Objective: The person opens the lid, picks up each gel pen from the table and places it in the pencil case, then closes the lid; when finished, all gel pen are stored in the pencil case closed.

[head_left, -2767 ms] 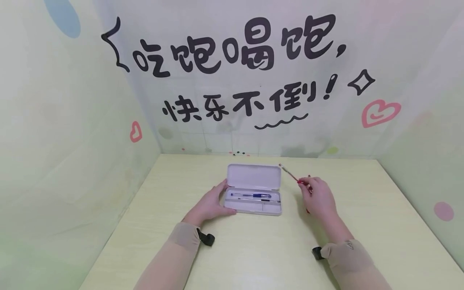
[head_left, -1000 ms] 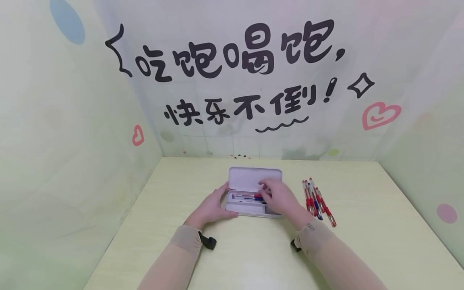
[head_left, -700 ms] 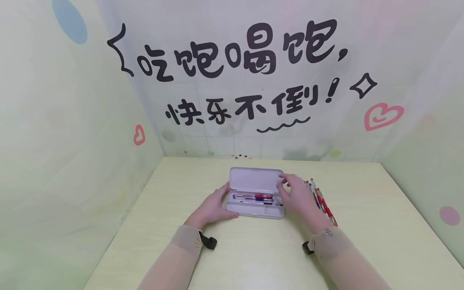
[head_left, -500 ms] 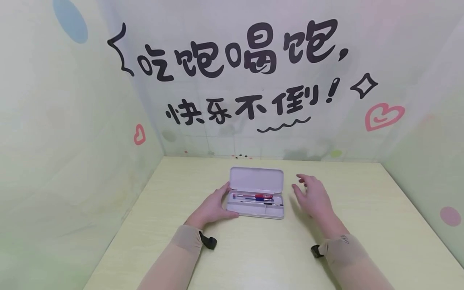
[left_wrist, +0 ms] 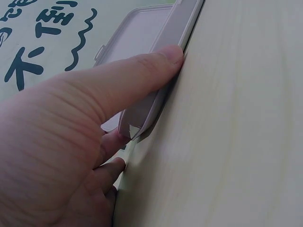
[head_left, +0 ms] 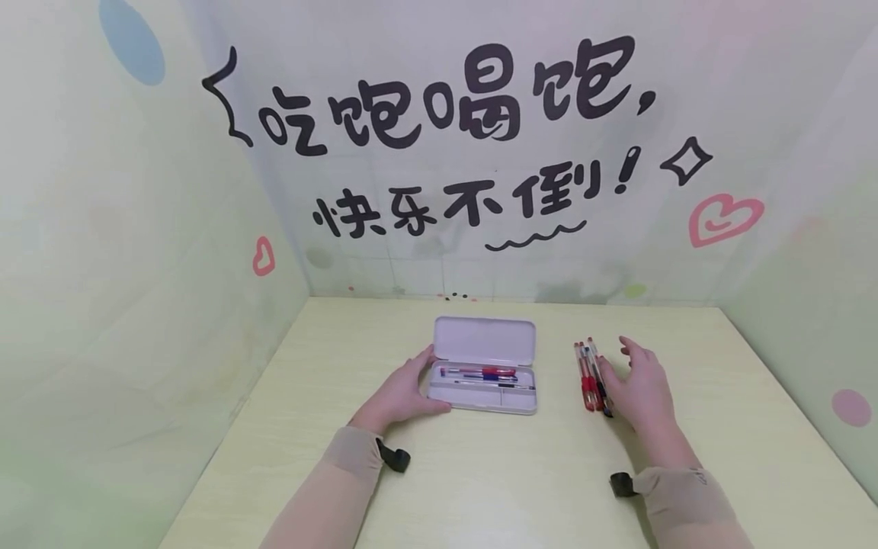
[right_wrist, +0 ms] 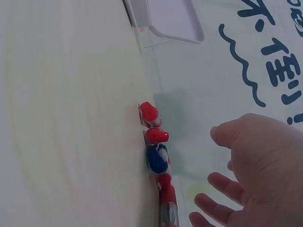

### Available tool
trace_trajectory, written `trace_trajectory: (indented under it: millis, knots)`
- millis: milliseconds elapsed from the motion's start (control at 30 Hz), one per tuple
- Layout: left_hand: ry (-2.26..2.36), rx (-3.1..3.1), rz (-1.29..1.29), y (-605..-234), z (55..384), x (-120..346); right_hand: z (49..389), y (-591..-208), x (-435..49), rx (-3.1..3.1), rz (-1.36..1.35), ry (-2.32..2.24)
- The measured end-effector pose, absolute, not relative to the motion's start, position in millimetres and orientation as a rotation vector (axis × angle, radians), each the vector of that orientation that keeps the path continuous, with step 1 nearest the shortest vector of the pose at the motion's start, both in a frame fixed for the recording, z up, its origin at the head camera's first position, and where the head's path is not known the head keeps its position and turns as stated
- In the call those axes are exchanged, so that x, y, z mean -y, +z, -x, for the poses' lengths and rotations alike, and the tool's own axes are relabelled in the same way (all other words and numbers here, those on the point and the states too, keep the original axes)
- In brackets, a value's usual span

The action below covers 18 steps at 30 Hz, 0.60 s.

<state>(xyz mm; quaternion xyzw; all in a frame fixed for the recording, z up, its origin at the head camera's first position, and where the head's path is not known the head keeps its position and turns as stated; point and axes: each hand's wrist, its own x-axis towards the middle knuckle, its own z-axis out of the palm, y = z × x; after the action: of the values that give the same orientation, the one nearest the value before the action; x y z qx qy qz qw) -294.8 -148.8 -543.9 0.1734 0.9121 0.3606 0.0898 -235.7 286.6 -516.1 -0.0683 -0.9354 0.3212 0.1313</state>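
Clasping the left end of the open pencil case (head_left: 466, 395) on the table (head_left: 494, 476) is the left hand (head_left: 401, 389); the right hand (head_left: 645, 387), its grip released, hangs beside the pens (head_left: 586, 387) right of the case.

the pencil case (head_left: 484, 340) is plain pale lilac. in it show a red pen (head_left: 499, 371), a blue pen (head_left: 495, 377) and a clear, black-gripped pen (head_left: 509, 386). the loose pens (head_left: 588, 385) are mostly red, one blue. the worktop (head_left: 480, 488) is pale yellow with faint wood grain; the backdrop (head_left: 384, 164) whitish, with black lettering (head_left: 472, 201), pink hearts (head_left: 720, 225) and a blue oval (head_left: 133, 42). the sleeves (head_left: 329, 488) are beige.
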Motion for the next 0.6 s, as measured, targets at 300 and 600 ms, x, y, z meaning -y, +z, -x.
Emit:
trace_trajectory:
  millis: [300, 600]
  knots:
    - [1.084, -2.716, -0.513, -544, 296, 151, 232, -519, -294, 2.861, 0.337, 0.873]
    - [1.078, -2.71, -0.493, -543, 296, 147, 228, -519, -299, 2.975, 0.313, 0.723]
